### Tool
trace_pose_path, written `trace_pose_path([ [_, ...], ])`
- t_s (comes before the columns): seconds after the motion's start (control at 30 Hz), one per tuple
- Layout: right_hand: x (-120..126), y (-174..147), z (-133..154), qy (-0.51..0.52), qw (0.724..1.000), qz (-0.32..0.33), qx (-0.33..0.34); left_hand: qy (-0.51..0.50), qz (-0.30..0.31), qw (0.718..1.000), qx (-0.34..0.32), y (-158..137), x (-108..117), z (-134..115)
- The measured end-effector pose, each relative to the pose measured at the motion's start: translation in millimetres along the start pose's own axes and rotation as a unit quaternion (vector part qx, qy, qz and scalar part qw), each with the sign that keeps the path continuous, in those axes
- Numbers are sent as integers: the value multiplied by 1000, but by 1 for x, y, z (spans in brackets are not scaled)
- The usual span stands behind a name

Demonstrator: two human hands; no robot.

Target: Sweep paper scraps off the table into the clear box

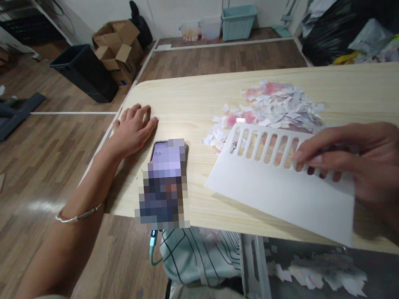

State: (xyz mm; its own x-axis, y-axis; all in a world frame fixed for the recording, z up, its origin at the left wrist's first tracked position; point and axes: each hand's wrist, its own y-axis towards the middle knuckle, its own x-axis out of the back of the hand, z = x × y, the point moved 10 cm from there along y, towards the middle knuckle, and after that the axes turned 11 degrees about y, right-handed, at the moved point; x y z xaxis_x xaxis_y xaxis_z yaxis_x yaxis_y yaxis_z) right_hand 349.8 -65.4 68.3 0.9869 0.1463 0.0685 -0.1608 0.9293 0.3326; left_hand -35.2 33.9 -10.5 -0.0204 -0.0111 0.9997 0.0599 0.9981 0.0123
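My right hand [367, 160] grips a white plastic scraper [278, 194] by its slotted edge, with fingers pushed through some of the slots. The scraper is tilted over the table, its far corner close to a heap of small white and pink paper scraps [281, 105]. My left hand [134, 129] lies palm down at the table's left edge, fingers spread and holding nothing. A phone [166, 183], partly blurred out, lies on the table just right of my left wrist, with a teal cable [153, 244] plugged into its near end.
Below the pale wooden table's front edge [204, 213] is a grey bin [257, 268] with more paper scraps [327, 272]. A checked cloth [200, 254] hangs beside it. A black bin [84, 71], cardboard boxes [120, 50], a teal tub [239, 23] and black bags [334, 30] stand beyond.
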Motion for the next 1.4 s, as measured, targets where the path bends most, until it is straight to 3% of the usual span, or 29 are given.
trace_pose_path([
  [0.2, 0, -2, 9, -21, 999, 9, 42, 3, -3, 1000, 1, 1, 0, 0],
  [0.43, 11, -15, 14, -114, 988, -31, 100, -1, 20, 1000, 2, -4, 4, -7],
  [0.67, -8, -16, 21, -128, 982, 34, 132, -1, 25, 1000, 1, -6, 7, -10],
  [0.9, -10, -14, 27, -133, 981, 26, 142, 6, 5, 1000, 3, -1, 2, -2],
  [1.4, -42, -23, 28, -118, 960, 154, 202, 17, -10, 1000, -5, 2, -1, 0],
])
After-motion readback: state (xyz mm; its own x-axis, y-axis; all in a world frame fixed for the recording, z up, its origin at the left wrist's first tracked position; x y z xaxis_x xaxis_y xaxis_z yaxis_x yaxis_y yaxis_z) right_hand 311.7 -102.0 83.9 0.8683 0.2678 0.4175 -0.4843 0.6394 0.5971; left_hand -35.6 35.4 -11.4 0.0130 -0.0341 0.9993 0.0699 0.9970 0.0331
